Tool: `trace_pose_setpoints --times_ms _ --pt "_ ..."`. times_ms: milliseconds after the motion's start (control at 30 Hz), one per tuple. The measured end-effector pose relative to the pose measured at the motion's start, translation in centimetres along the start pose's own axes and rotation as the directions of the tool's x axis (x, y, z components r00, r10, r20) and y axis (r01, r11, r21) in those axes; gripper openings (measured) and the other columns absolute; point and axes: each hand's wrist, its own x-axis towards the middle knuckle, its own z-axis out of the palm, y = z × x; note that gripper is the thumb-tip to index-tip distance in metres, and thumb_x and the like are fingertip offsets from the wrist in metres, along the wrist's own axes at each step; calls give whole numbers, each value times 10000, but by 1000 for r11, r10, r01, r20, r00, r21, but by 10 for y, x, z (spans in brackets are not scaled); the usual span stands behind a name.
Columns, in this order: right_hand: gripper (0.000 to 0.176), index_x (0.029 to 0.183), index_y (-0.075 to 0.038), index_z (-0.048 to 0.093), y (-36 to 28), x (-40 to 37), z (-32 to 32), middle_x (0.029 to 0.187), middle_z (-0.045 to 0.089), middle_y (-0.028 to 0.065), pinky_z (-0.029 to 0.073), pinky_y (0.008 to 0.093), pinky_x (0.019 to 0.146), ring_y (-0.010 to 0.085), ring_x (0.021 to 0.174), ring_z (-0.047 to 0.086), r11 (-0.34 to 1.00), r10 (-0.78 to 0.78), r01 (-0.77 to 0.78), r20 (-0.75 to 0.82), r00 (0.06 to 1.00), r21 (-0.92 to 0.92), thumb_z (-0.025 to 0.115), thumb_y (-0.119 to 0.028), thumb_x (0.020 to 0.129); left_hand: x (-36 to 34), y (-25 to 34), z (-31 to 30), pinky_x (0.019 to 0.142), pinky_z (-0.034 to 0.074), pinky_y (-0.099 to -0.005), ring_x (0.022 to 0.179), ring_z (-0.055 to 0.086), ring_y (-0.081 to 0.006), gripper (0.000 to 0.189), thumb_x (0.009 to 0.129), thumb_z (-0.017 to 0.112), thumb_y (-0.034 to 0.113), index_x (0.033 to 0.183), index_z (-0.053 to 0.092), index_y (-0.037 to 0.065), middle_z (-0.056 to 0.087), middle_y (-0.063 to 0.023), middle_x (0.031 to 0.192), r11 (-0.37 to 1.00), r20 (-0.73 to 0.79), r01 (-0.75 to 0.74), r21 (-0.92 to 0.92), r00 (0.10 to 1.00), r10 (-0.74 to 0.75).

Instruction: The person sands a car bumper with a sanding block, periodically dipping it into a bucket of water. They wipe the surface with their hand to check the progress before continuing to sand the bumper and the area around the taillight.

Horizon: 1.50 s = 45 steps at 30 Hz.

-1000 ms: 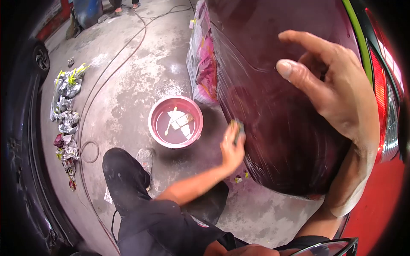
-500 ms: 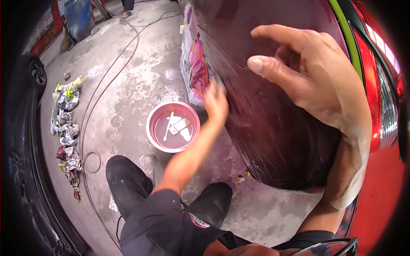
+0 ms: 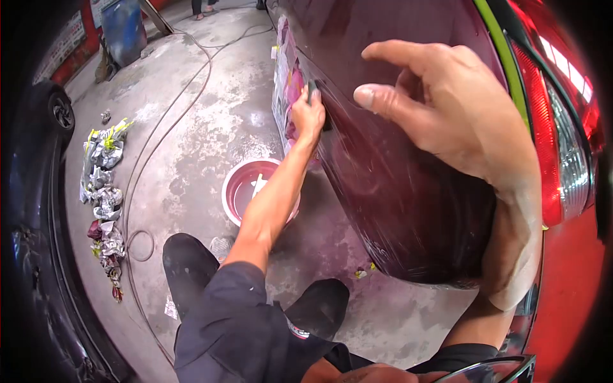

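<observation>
My left hand is closed around a dark sanding pad and presses it to the left edge of a wet maroon car bumper. Pale streaks run over the paint near it. Beside that hand, paper and pink-stained plastic masking covers the adjoining part of the car. My right hand is over the upper right of the bumper, its thumb and index finger apart and nothing between them. The other fingers curl partly out of sight.
A pink basin of water with pale items in it stands on the floor, partly behind my left forearm. Crumpled masking paper and a hose lie further left. A dark car stands at the left; a red tail light is at right.
My left hand has moved up and slightly left along the bumper edge, and the forearm now covers part of the basin. My right hand keeps its pose. The view has shifted slightly.
</observation>
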Motion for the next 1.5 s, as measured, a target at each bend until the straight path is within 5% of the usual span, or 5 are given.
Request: trace_pose_setpoints --times_ms 200,833,1033,1167,1500 --pt "436 1146 21 689 3 -3 5 676 638 171 504 385 673 308 652 652 999 42 -41 15 999 -28 705 -324 881 -248 66 -24 1138 372 -449 1286 553 -419 463 874 604 -8 1337 593 -16 595 -282 1333 846 -7 -496 -195 863 505" --pt "390 1211 9 655 -21 20 -21 769 726 145 546 373 682 242 692 708 930 340 -341 -32 940 -139 705 -249 923 -230 58 -64 985 527 -410 1176 607 -380 619 743 810 18 1333 635 92 557 -208 1396 739 308 -493 -460 691 653" --pt "358 1187 12 674 -18 24 10 741 721 120 527 317 600 185 605 667 829 516 -553 -266 814 -86 719 -228 924 -158 -64 -128 989 514 -339 1102 653 -197 381 1001 615 190 1318 567 -17 660 -139 1249 426 847 759 -492 530 34" --pt "286 1134 0 713 -34 -10 106 887 721 63 551 273 757 125 766 661 864 340 -471 -483 807 -178 765 -133 887 -123 -178 -152 831 599 -401 938 689 -281 413 1038 539 342 1330 538 51 670 -141 1101 -181 885 889 -421 360 -294" --pt "309 902 -60 736 -154 -98 513 820 726 165 562 478 695 357 821 718 523 764 -815 561 319 -249 643 -354 884 -75 -238 -148 817 560 -365 964 663 -256 402 1056 505 342 1285 550 15 641 -128 1119 -78 647 815 -575 394 -653"
